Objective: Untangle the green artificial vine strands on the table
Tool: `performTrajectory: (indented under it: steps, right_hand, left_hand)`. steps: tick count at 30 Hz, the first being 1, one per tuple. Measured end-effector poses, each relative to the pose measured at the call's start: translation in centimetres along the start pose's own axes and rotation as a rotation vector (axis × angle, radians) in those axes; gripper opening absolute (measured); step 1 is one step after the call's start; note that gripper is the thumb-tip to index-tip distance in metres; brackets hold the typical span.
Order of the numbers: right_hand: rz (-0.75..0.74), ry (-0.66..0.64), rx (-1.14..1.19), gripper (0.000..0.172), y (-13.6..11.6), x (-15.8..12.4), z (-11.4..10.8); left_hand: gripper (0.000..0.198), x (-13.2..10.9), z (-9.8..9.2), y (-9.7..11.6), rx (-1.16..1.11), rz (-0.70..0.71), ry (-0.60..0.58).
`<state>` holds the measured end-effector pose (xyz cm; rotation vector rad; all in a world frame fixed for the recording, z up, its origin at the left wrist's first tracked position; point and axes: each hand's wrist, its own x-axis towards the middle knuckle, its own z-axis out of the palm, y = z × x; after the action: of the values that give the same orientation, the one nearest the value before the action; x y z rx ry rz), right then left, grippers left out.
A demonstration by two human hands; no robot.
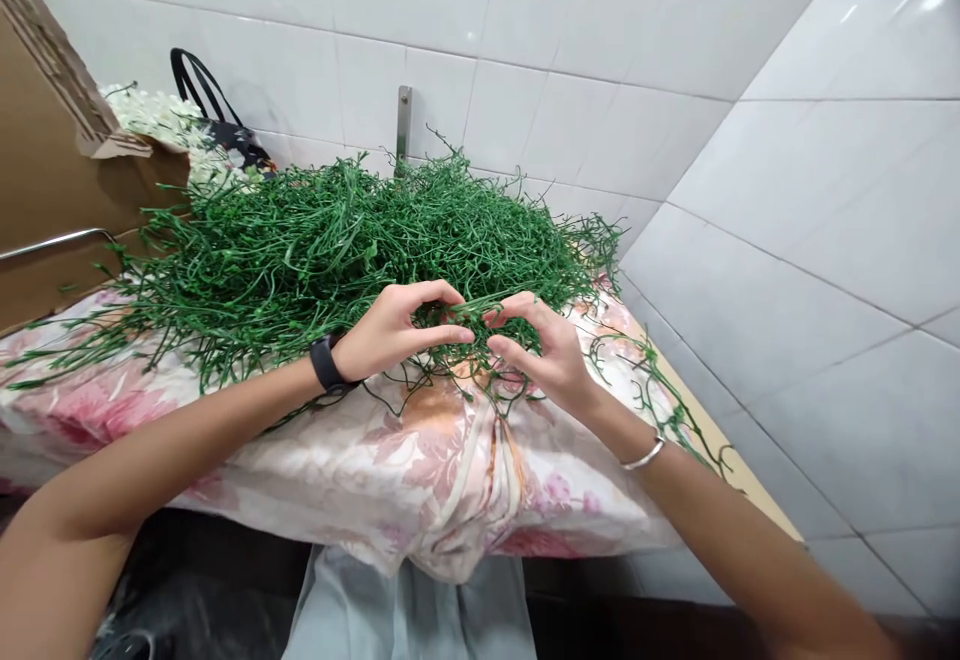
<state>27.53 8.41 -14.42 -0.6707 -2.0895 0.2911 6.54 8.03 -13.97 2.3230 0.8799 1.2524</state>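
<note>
A large tangled heap of thin green artificial stems [360,240] lies on a floral cloth [420,440]. At the heap's front edge, my left hand [405,325] has its thumb and fingers apart, fingertips close to a few lighter green stems [474,309]. Facing it, my right hand [544,345] has bent fingers, and those lighter stems run across its fingertips in a loose hold. A small gap shows between its thumb and fingers. Loose curly stems hang below both hands onto the cloth. A black band is on my left wrist, a silver bangle on my right.
A cardboard box [82,170] stands open at the left. Behind it are white artificial flowers [161,120] and a dark bag [232,137] with black handles. White tiled walls [600,20] rise behind and at the right. More stems [675,405] lie by the right table edge.
</note>
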Motion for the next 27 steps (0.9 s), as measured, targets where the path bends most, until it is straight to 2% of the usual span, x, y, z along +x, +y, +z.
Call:
performTrajectory:
  steps: [5,9,12,15,18,24,27]
  right_hand:
    - [-0.004,0.111,0.003,0.002,-0.4,-0.1,0.3]
    - [0.103,0.185,0.068,0.002,-0.6,0.0,-0.1]
    - [0.197,0.203,0.225,0.004,-0.7,0.2,-0.1]
    - [0.301,0.136,0.469,0.005,-0.7,0.4,0.0]
    - [0.346,0.028,0.63,0.004,-0.7,0.4,0.0]
    - [0.447,-0.107,0.631,0.005,-0.8,0.5,-0.4]
    - [0.464,-0.147,0.588,0.008,-0.8,0.6,-0.5]
  left_hand:
    - [0.031,-0.2,0.2,0.6,0.008,0.011,-0.018]
    - [0.028,-0.1,0.0,0.4,-0.027,-0.01,-0.001]
    - [0.029,-0.1,-0.2,0.1,-0.063,0.029,0.008]
    - [0.022,-0.1,-0.2,0.1,0.013,0.096,0.067]
    - [0.012,-0.2,-0.2,0.4,0.104,0.137,0.096]
    - [0.008,-0.6,0.1,1.4,0.077,0.041,-0.024]
    - [0.019,-0.7,0.4,1.4,0.006,-0.019,-0.036]
